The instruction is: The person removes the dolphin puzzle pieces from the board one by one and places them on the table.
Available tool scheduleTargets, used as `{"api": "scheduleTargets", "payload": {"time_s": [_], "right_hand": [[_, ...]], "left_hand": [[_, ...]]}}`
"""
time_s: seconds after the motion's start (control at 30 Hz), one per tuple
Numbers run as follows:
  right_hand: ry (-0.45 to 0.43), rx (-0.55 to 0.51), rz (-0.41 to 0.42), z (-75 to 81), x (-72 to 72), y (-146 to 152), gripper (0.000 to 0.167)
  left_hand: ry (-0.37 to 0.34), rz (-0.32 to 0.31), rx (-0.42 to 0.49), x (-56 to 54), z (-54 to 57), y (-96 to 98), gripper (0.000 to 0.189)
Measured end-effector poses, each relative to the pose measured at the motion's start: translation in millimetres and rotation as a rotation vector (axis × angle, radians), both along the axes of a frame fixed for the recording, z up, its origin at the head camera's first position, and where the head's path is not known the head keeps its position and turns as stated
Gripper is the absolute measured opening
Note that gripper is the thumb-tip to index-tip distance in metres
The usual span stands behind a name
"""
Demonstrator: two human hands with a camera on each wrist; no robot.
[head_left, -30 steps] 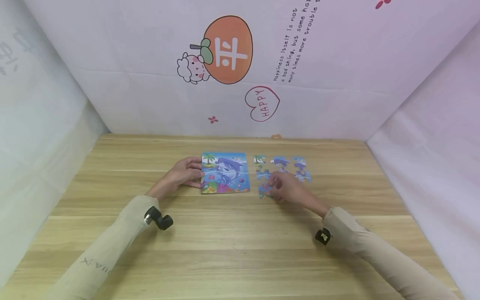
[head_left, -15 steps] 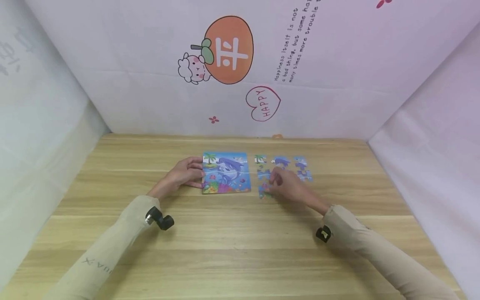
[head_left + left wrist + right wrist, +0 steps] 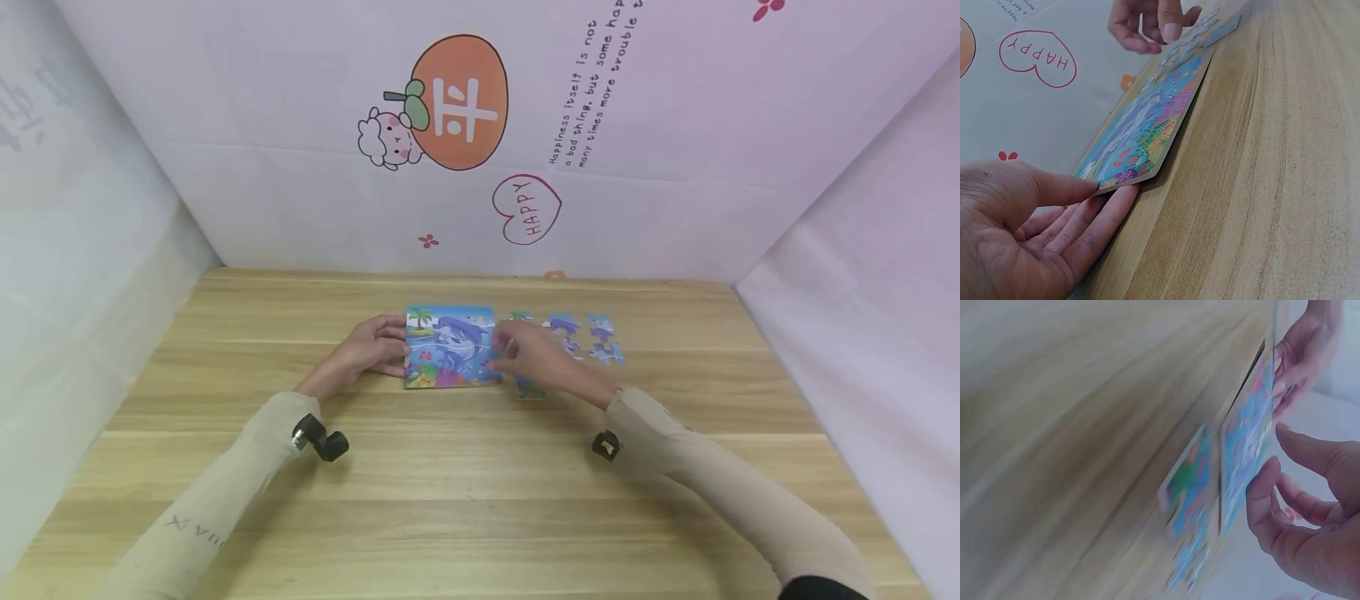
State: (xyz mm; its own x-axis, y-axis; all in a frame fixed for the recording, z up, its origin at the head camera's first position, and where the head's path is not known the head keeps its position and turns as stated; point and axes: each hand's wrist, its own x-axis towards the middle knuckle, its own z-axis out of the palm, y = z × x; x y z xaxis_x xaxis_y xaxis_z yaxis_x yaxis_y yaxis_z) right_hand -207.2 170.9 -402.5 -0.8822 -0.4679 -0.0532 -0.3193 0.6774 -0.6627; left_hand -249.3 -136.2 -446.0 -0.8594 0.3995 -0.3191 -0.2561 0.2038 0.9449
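A square dolphin jigsaw puzzle board [image 3: 448, 346] lies at the middle of the table. My left hand [image 3: 367, 346] grips its left edge, thumb on top and fingers beneath, as the left wrist view shows. That edge stands slightly off the wood. My right hand [image 3: 538, 357] hovers by the board's right edge. In the right wrist view, the right hand's thumb and bent fingers [image 3: 1263, 487] stand apart with nothing between them. Loose puzzle pieces [image 3: 602, 327] of a matching dolphin picture lie to the right; the right hand covers some of them. One coral piece [image 3: 531, 390] shows below it.
The wooden table [image 3: 450, 500] runs up to a white printed cloth [image 3: 300, 192] at the back. White cloth also hangs at both sides. A black object [image 3: 821, 587] shows at the bottom right edge.
My right hand has moved left, from over the loose pieces to the board's right edge, and its fingers have spread apart. The left hand keeps its hold on the board.
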Motion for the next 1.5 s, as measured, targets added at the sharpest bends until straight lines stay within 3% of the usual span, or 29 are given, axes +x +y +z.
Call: {"api": "scheduleTargets", "payload": {"time_s": [0.27,0.57,0.73,1.1,1.5], "right_hand": [[-0.042,0.101,0.113,-3.0,-10.0,-36,0.051],[-0.106,0.153,0.116,-7.1,-9.4,-51,0.058],[-0.104,0.172,0.082,-11.0,-8.4,-56,0.054],[-0.137,0.2,0.095,-8.0,-16.8,-60,0.051],[-0.069,0.185,0.127,-13.6,-19.2,-61,0.036]], "left_hand": [[0.002,0.002,0.002,0.6,-1.4,2.2,0.071],[-0.004,0.0,0.011,1.1,-2.4,4.9,0.071],[0.009,-0.007,0.019,1.7,-2.8,3.8,0.072],[0.019,0.001,0.003,0.9,-2.5,2.7,0.072],[0.01,0.016,-0.028,1.1,-1.4,0.3,0.069]]}}
